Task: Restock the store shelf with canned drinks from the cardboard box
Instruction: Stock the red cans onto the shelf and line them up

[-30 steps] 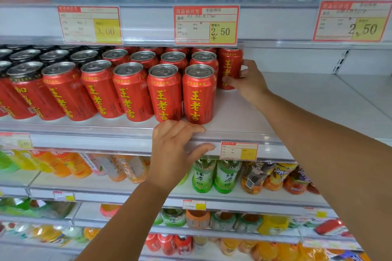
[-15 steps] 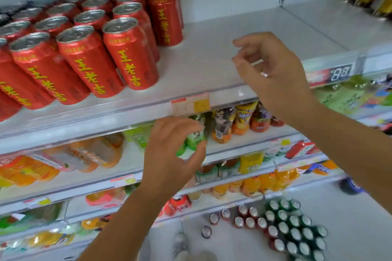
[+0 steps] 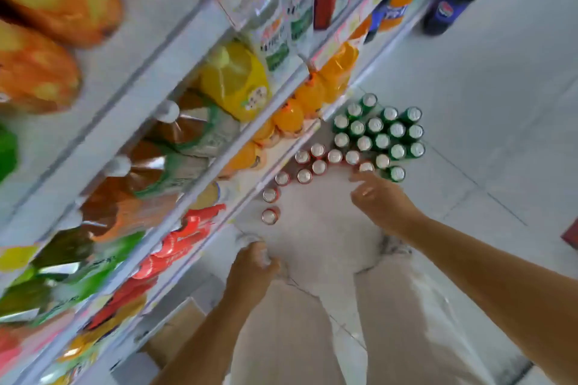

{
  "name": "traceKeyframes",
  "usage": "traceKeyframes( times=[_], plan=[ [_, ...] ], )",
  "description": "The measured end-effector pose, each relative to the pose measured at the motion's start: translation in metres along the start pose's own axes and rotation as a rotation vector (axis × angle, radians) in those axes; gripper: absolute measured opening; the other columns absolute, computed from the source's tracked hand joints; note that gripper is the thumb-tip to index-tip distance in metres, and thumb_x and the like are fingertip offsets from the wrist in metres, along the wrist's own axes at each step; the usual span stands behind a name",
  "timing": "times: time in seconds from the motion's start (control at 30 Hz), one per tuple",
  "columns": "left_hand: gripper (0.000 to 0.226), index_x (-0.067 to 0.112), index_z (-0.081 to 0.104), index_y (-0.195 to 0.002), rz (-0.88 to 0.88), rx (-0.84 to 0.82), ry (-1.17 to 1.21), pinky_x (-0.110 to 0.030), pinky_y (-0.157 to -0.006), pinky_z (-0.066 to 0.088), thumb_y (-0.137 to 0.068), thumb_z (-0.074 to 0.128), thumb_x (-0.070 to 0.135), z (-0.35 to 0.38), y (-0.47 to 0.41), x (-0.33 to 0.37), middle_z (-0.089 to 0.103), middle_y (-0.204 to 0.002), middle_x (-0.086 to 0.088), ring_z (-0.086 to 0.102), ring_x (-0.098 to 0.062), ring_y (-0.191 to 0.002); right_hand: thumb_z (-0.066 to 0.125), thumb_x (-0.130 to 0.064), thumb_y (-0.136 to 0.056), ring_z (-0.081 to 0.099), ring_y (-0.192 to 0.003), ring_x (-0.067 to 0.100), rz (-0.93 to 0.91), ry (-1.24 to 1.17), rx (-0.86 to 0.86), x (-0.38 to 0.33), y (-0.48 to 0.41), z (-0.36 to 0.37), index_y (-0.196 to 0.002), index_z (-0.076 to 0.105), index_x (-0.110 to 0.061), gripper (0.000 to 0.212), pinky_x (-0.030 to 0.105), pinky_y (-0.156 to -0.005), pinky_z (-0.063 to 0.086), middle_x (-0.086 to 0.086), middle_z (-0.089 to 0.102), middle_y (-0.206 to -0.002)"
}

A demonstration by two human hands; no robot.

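Red cans (image 3: 319, 166) upright on the floor (image 3: 500, 134), in a curved row at the foot of the shelf (image 3: 175, 50), with a block of green cans (image 3: 381, 141) just beside. Over the row's right end, right hand (image 3: 380, 200), fingers spread and slack, holding nothing. Well apart, left hand (image 3: 250, 269), blurred; grip impossible to tell. Cardboard box (image 3: 175, 331) low by the shelf's base. Blurred bottled drinks (image 3: 234, 81) along the tiers.

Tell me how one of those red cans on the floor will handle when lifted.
The red cans stand upright, likely full stock: rigid, heavy for their size. Packed closely, so lifting one may tip a neighbour; round-bodied, a tipped can would probably roll.
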State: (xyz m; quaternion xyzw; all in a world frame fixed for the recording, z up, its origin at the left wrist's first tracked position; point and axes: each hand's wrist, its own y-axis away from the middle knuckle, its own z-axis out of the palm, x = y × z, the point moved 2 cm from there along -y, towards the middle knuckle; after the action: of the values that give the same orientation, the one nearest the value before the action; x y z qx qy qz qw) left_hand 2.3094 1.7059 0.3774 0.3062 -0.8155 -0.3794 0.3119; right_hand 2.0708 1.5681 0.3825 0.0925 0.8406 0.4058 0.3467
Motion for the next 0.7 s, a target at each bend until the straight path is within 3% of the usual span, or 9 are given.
traceKeyframes(
  times=[0.1,0.2,0.3,0.37,0.5,0.7],
  plan=[
    [0.035,0.015,0.059,-0.121,-0.089,-0.010,-0.032,-0.025,-0.081,0.037,-0.088,0.065,0.026,0.050,-0.072,-0.030,0.061,-0.120,-0.008,0.056,-0.028,-0.114,0.060,-0.031,-0.090,0.061,-0.097,0.020,0.116,-0.043,-0.036,0.068,-0.067,0.063,-0.124,0.054,-0.036,0.035,0.032,-0.081,0.052,-0.002,0.062,-0.111],
    [0.028,0.012,0.059,-0.109,-0.165,0.008,-0.044,-0.033,-0.081,0.041,-0.085,0.069,0.022,0.101,-0.154,-0.069,0.060,-0.107,-0.012,0.057,-0.033,-0.108,0.059,-0.033,-0.091,0.060,-0.094,0.020,0.164,-0.016,-0.100,0.125,-0.139,0.129,-0.134,0.046,-0.038,0.045,0.028,-0.066,0.053,-0.001,0.055,-0.119],
    [0.053,0.005,0.053,-0.124,-0.219,0.044,-0.031,-0.041,-0.092,0.045,-0.080,0.075,0.026,0.148,-0.231,-0.115,0.060,-0.119,-0.018,0.056,-0.035,-0.115,0.058,-0.032,-0.091,0.061,-0.101,0.027,0.183,0.073,-0.132,0.162,-0.210,0.187,-0.143,0.037,-0.035,0.056,0.034,-0.081,0.053,0.007,0.054,-0.128],
    [0.077,0.004,0.040,-0.142,-0.250,0.091,0.008,-0.039,-0.104,0.037,-0.080,0.078,0.028,0.171,-0.272,-0.135,0.050,-0.137,-0.021,0.045,-0.034,-0.130,0.059,-0.033,-0.090,0.055,-0.115,0.029,0.163,0.114,-0.114,0.176,-0.254,0.215,-0.147,0.029,-0.035,0.064,0.034,-0.093,0.046,0.011,0.052,-0.132],
    [0.098,0.007,0.022,-0.152,-0.235,0.171,0.071,-0.036,-0.114,0.023,-0.078,0.081,0.029,0.200,-0.333,-0.157,0.033,-0.152,-0.020,0.029,-0.030,-0.142,0.062,-0.035,-0.089,0.051,-0.118,0.030,0.064,0.086,-0.012,0.177,-0.318,0.248,-0.152,0.014,-0.033,0.079,0.035,-0.095,0.041,0.012,0.049,-0.132],
    [0.100,0.018,0.024,-0.151,-0.202,0.211,0.167,-0.033,-0.107,0.036,-0.073,0.086,0.026,0.225,-0.379,-0.168,0.033,-0.150,-0.012,0.043,-0.028,-0.134,0.073,-0.033,-0.082,0.049,-0.125,0.029,-0.023,0.044,0.018,0.174,-0.365,0.276,-0.152,0.010,-0.031,0.094,0.035,-0.098,0.040,0.009,0.048,-0.140]
  ],
)
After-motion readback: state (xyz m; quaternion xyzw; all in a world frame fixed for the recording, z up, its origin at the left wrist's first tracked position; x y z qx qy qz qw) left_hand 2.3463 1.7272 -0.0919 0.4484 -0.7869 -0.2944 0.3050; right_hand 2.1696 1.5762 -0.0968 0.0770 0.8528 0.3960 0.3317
